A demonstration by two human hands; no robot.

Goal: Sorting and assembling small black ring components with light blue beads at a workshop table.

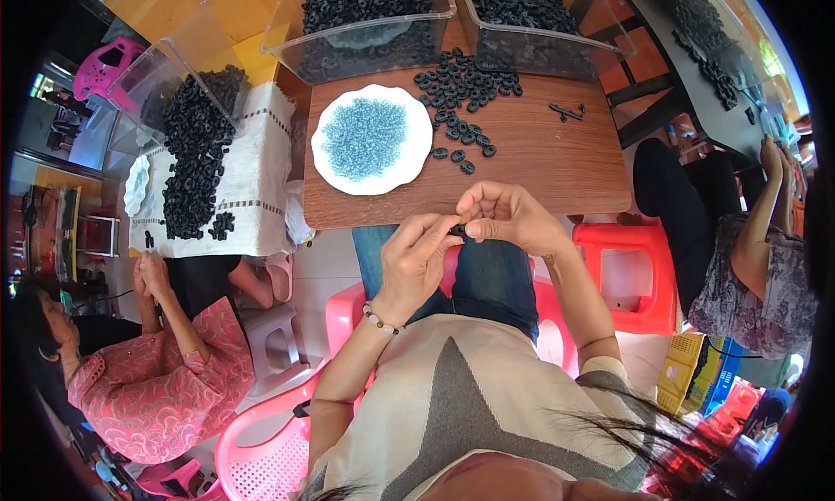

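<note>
Close together over my lap, just in front of the wooden table (539, 170), my left hand (410, 264) and my right hand (519, 220) meet at the fingertips. Both pinch one small black plastic part (457, 230), mostly covered by fingers and thumbs. A white scalloped plate (424, 157) at the table's left bears a heap of tiny translucent blue-grey pieces (365, 138). To its right, loose black oval parts with holes (470, 85) spread over the wood. Farther right lies a thin black piece (567, 112), too small to make out its kind.
Two clear bins (370, 50) (557, 53) of black parts stand at the table's far edge. At left, a person in pink (165, 379) sits by a cloth-covered table (265, 166) heaped with black parts. Another person (748, 257) works at right. A red stool (626, 231) stands beside me.
</note>
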